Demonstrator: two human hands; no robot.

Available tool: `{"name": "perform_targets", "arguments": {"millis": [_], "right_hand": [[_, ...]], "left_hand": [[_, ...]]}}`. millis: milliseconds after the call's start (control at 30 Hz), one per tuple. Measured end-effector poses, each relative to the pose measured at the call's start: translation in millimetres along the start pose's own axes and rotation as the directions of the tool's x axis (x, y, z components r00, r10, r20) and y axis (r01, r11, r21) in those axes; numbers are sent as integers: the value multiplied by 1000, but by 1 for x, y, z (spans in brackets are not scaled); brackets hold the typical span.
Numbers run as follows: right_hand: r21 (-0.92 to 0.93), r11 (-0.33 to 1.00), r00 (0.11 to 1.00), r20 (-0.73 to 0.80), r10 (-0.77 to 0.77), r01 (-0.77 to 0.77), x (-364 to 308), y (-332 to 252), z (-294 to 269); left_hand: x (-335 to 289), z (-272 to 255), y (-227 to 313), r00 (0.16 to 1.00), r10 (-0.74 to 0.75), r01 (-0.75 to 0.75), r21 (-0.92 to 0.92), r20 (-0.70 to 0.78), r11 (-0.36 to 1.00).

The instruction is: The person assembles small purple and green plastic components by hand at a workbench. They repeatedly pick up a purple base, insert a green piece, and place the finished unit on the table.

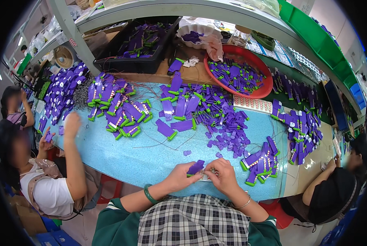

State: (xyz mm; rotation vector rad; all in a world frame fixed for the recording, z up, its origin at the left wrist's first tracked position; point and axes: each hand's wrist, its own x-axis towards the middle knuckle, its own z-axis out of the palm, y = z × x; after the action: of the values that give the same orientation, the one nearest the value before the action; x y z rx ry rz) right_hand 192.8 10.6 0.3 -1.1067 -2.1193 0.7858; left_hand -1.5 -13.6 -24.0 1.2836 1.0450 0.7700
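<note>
My left hand point(181, 177) is closed around a flat purple plastic piece point(196, 167) with a bit of green at its lower end, held just above the table's near edge. My right hand point(223, 175) meets it there, thumb and fingertips pinched together; something small and pale shows between the hands, too small to name. Beyond my hands lie a heap of small purple plastic parts point(232, 137) and several larger purple pieces with green ends point(165, 129). By my right forearm rests a pile of purple-and-green pieces with striped strips point(260, 164).
A red round basin point(269, 84) and a black bin point(103, 65) hold more purple parts at the back. A metal shelf point(183, 15) spans overhead. Thin wires point(150, 146) trail over the blue tabletop point(105, 151). Co-workers sit at left point(48, 192) and right point(329, 192).
</note>
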Motion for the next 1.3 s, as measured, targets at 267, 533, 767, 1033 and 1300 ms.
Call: {"name": "perform_targets", "arguments": {"millis": [267, 533, 767, 1033, 1300], "right_hand": [[476, 870, 943, -212, 255, -128, 8, -19, -1], [805, 525, 918, 61, 393, -278, -3, -8, 5], [802, 517, 895, 48, 444, -299, -4, -5, 11], [742, 628, 908, -61, 414, -236, -8, -1, 17], [671, 718, 923, -135, 360, -182, -12, 1, 20]], "left_hand": [[7, 2, 22, 998, -47, 30, -325, -46, 945], [5, 7, 26, 994, -83, 106, -647, 67, 755], [6, 13, 29, 987, -49, 151, -754, 156, 640], [7, 15, 28, 986, -36, 149, -767, 163, 624], [6, 18, 33, 988, -53, 131, -624, 142, 771]]}}
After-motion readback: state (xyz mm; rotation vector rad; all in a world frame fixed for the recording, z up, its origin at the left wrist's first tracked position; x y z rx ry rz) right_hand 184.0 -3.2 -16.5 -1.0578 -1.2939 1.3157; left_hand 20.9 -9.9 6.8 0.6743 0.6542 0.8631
